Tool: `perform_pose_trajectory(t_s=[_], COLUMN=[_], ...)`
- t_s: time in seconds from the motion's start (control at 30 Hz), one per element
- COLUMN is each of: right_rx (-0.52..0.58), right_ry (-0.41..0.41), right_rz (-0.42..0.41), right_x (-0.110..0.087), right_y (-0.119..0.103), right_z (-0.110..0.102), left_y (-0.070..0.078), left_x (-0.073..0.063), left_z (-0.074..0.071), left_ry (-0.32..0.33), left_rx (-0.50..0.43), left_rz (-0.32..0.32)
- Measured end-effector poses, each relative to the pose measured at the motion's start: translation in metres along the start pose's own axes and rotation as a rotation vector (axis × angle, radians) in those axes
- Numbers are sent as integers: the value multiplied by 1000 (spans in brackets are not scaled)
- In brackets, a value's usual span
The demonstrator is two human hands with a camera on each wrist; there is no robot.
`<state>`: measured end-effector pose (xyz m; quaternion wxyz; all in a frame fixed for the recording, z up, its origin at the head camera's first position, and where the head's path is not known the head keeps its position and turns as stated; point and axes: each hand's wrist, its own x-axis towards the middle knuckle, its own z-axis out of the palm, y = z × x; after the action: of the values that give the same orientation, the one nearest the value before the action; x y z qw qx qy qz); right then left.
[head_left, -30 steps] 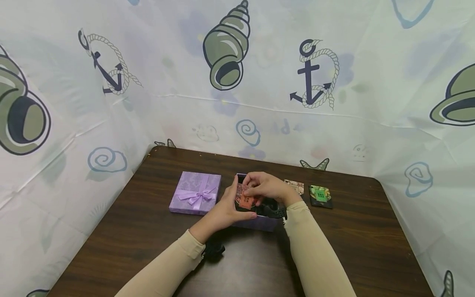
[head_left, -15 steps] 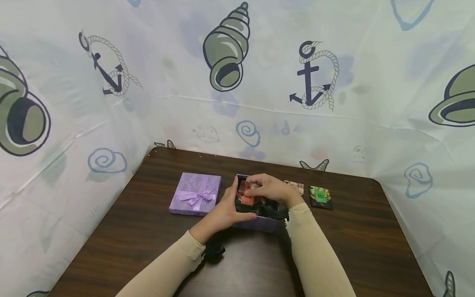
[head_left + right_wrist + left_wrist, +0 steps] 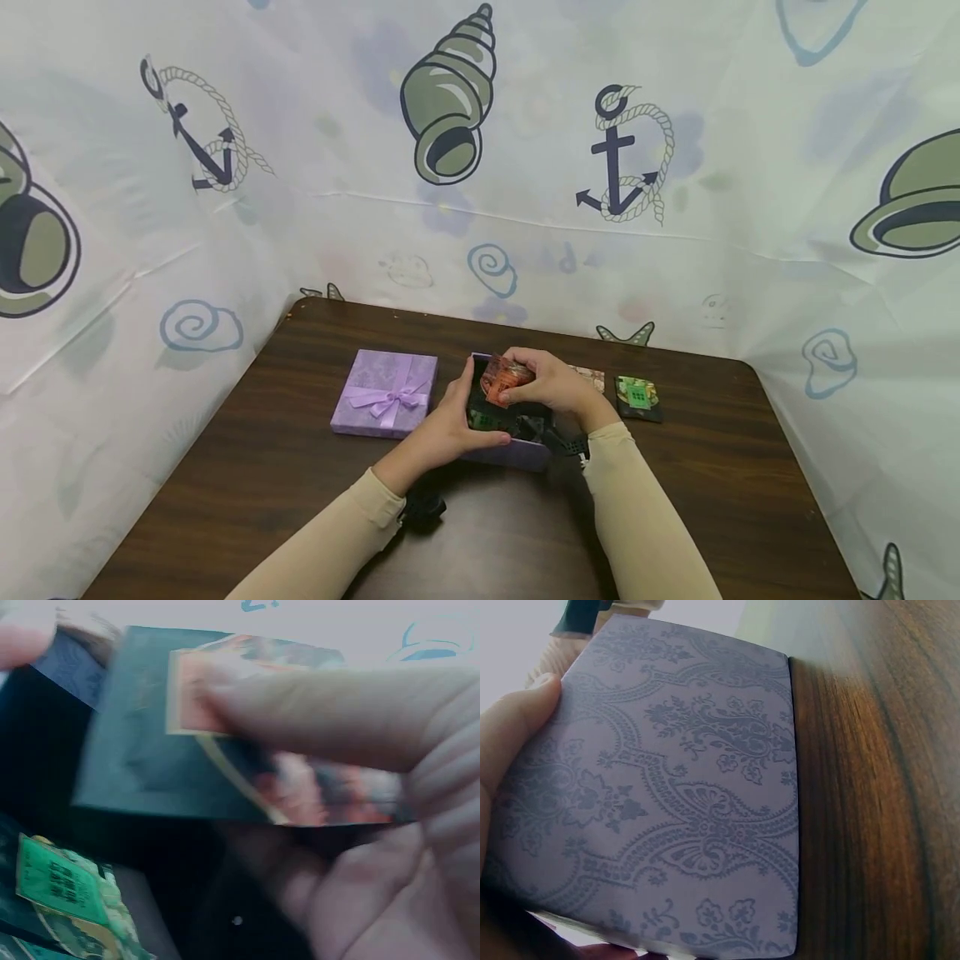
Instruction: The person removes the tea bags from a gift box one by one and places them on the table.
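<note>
My left hand [image 3: 442, 425] holds the left side of an open purple gift box [image 3: 517, 455], its thumb lying along the front wall. In the left wrist view that thumb presses the patterned box wall [image 3: 690, 750]. Above the box my right hand [image 3: 558, 387] pinches a small dark packet [image 3: 498, 379] with an orange label, tilted. The right wrist view shows the thumb over the label of the blurred packet [image 3: 142, 757], with fingers behind it. Down in the dark box interior lies a packet with a green label [image 3: 64, 889].
Left of the box lies its purple lid [image 3: 386, 396] with a ribbon bow. To the right, a green-labelled packet [image 3: 637, 396] and a pale patterned packet [image 3: 590, 379], partly behind the right hand, lie on the dark wooden table [image 3: 712, 467]. A printed curtain hangs behind.
The orange-labelled packet has risen and tilted in my right hand, uncovering a green-labelled packet in the box. My left hand keeps its hold; the head view has shifted slightly.
</note>
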<state>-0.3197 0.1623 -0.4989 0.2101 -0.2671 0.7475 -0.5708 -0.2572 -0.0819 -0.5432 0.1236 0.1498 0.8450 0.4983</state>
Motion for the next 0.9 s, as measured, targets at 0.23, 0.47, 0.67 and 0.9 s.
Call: perform_pose_trajectory(t_s=[0.23, 0.47, 0.67, 0.9], right_rx=[-30, 43, 144, 88], right_ry=[205, 409, 527, 646], right_rz=[-46, -71, -98, -151], right_x=[-12, -33, -63, -104], right_y=[-2, -6, -1, -10], right_z=[3, 10, 7, -18], left_y=[0, -1, 1, 2], left_x=[0, 0, -1, -2], left_z=[0, 3, 6, 6], left_ry=[2, 21, 30, 51], left_rx=[10, 2, 10, 17], left_rz=[6, 5, -2, -4])
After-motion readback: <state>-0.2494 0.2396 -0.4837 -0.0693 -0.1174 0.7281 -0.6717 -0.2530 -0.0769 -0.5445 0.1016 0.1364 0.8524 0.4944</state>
